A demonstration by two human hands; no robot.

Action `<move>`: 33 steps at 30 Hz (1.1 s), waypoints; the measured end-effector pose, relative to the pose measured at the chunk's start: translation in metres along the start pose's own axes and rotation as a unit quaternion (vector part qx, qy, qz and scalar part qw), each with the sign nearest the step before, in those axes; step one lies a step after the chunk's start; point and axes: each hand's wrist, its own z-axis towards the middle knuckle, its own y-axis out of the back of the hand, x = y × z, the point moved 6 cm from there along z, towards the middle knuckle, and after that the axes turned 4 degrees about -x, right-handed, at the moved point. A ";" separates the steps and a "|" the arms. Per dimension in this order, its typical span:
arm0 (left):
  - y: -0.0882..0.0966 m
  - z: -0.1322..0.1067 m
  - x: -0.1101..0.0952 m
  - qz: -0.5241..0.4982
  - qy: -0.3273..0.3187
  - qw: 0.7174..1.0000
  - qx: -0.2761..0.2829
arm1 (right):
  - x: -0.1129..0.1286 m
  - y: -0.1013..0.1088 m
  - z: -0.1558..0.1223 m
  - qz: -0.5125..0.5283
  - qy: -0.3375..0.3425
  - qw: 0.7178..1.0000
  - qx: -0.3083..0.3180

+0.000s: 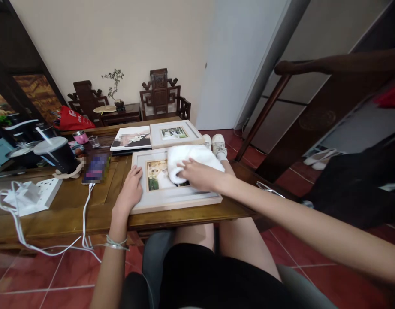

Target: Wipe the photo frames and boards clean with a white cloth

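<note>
A pale wooden picture frame [178,206] lies flat at the table's front edge, with a white mat around a photo of a figure in white among greenery. My left hand [132,186] is at its left side, fingers curled over the rim. On the right part of the frame, a fluffy white cloth [197,154] covers some of the photo. My right hand [200,174] presses on this cloth, its fingers bent into the pile.
Behind lie a second frame [200,136] and a photo panel [133,138]. To the left are a phone [96,168] on a charging cable, a dark drink cup [58,155] with a straw, and a white power strip [39,197]. A wooden chair [271,150] stands right.
</note>
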 end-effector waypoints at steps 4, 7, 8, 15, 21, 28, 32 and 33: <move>0.000 -0.001 -0.003 0.007 -0.003 1.000 0.002 | 0.023 0.025 -0.046 0.112 0.015 0.990 0.088; 0.001 -0.002 -0.005 0.010 -0.004 1.000 0.011 | 0.035 0.036 -0.057 0.161 0.022 0.982 0.097; 0.002 -0.002 -0.005 0.011 -0.003 1.000 0.016 | 0.037 0.036 -0.055 0.164 0.019 0.983 0.087; 0.005 0.000 -0.006 -0.006 -0.012 1.000 0.028 | 0.001 -0.003 0.022 0.066 -0.044 0.995 -0.053; 0.003 0.001 -0.002 -0.014 -0.014 1.000 0.015 | -0.023 -0.016 0.055 0.036 -0.073 0.995 -0.058; 0.000 0.000 0.001 -0.011 -0.008 1.000 -0.001 | 0.026 0.022 -0.016 0.184 0.054 0.978 0.075; -0.002 -0.001 0.001 -0.005 -0.007 1.000 0.003 | 0.041 0.037 -0.028 0.223 0.079 0.966 0.102; -0.002 -0.001 0.002 -0.004 -0.008 1.000 0.004 | 0.042 0.034 -0.023 0.219 0.075 0.969 0.089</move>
